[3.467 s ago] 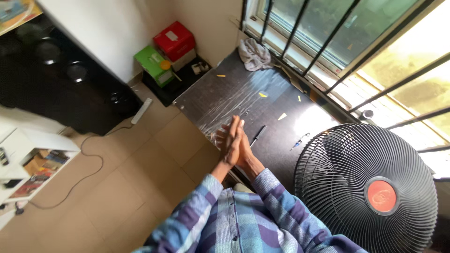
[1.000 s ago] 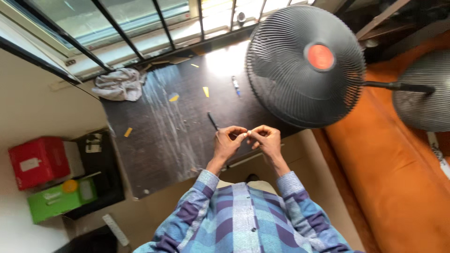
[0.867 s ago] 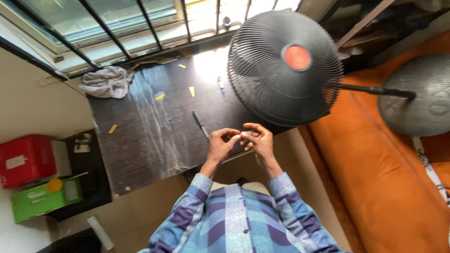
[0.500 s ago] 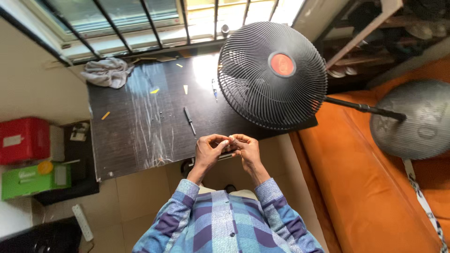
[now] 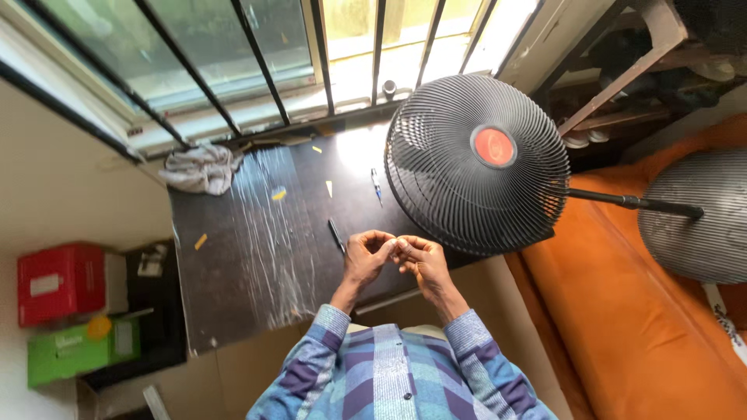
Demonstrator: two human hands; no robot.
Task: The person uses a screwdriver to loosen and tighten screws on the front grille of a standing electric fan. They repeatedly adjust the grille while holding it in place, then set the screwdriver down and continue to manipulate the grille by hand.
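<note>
My left hand [image 5: 364,258] and my right hand [image 5: 421,262] meet fingertip to fingertip above the near edge of the dark table [image 5: 233,272]. Both have their fingers curled in and pinch a tiny thing between them; it is too small to identify. A black pen [image 5: 336,235] lies on the table just beyond my left hand. The black fan [image 5: 476,163] with a red hub stands on the table to the right of my hands, its grille facing up toward me. My plaid sleeves reach in from the bottom.
On the table lie a second pen [image 5: 377,185], several yellow scraps [image 5: 278,194] and a crumpled grey cloth [image 5: 201,167] by the barred window. A red box [image 5: 58,281] and a green box [image 5: 74,350] sit at the left. An orange sofa [image 5: 646,334] and another fan [image 5: 700,222] are at the right.
My palms, pressed flat together 3.5 seconds ago, have turned into a fingertip pinch. The view has swung round, so the table and fan now lie straight ahead. My hands stay together.
</note>
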